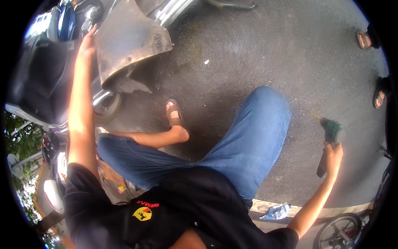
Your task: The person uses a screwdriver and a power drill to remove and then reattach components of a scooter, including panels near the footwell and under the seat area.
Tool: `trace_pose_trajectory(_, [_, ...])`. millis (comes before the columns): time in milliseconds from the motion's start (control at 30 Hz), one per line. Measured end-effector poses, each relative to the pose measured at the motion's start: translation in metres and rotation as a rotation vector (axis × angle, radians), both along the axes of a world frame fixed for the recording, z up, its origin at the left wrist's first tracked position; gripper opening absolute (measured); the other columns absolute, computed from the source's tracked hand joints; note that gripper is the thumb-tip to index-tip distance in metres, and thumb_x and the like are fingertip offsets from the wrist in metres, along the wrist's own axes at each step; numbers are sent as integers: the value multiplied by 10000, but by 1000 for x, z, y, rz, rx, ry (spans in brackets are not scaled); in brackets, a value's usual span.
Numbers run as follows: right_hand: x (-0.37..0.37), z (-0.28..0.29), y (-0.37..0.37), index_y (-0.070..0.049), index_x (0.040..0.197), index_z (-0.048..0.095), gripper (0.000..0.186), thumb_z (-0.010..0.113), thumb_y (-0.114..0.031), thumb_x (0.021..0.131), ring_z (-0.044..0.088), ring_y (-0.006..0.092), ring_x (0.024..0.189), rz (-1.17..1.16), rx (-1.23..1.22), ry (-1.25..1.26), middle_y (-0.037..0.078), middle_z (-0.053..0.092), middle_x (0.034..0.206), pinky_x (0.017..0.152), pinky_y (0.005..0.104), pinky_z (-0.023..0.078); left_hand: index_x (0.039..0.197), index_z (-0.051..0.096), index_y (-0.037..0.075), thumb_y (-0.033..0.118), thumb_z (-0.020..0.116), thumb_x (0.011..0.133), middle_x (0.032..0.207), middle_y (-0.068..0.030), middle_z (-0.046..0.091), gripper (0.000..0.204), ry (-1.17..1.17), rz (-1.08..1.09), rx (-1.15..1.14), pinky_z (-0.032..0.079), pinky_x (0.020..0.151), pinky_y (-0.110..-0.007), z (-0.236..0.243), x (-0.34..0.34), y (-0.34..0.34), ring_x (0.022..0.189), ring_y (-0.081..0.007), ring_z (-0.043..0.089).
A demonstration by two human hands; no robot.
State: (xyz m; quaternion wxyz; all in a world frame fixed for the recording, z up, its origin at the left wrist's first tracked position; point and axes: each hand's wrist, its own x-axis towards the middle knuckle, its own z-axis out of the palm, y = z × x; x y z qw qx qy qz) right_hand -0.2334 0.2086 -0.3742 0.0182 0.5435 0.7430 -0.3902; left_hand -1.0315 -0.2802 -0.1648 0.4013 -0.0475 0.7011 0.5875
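Note:
My right hand is wrapped round the handle of a green cordless drill, held out to the right over the asphalt. A long thin yellowish bit points from its chuck to the upper left. At the upper left, my left hand lies against the edge of a worn grey body panel of a scooter, its visible fingers stretched out. The panel hides part of that hand. Small holes and dark marks show near the panel's lower edge.
A dark scooter body and a wheel are at the left. Another person's sandalled feet stand at the far right. Behind my right side lie a curb, a crumpled pale blue cloth and a spoked wheel.

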Motion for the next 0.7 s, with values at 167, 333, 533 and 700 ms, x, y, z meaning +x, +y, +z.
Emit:
trace_pose_trajectory(167, [42, 3, -2, 16, 1213, 509, 442, 624, -219, 857, 605, 356, 961, -48, 12, -134, 231, 627, 1027, 847, 419, 442, 1203, 570, 44, 288, 518, 959, 1110, -66, 636, 349, 166, 58, -255, 503, 863, -321, 6, 4, 57, 998, -182, 604])
trace_pose_trajectory(333, [-3, 30, 10, 9, 1348, 407, 577, 611, -250, 875, 492, 401, 1143, 89, 53, -309, 268, 532, 1207, 975, 436, 370, 1264, 527, 24, 327, 488, 971, 1197, -99, 596, 423, 122, -3, -350, 491, 898, -333, 8, 5, 63, 1061, -204, 579])
trace_pose_trajectory(533, [-29, 30, 24, -8, 1379, 380, 605, 621, -228, 869, 522, 393, 1045, 295, 176, -346, 249, 564, 1108, 906, 442, 394, 1280, 517, 0, 418, 535, 935, 1265, -119, 561, 542, 318, 17, -747, 450, 947, -352, 26, 41, 104, 1101, -226, 559])
trace_pose_trajectory(700, [-47, 40, 4, 8, 1339, 394, 600, 657, -161, 827, 564, 413, 894, 303, 152, -279, 245, 586, 960, 771, 468, 439, 1276, 509, -53, 451, 589, 895, 1296, -165, 529, 637, 677, 191, -727, 426, 964, -351, 3, 83, 93, 1153, -247, 524])
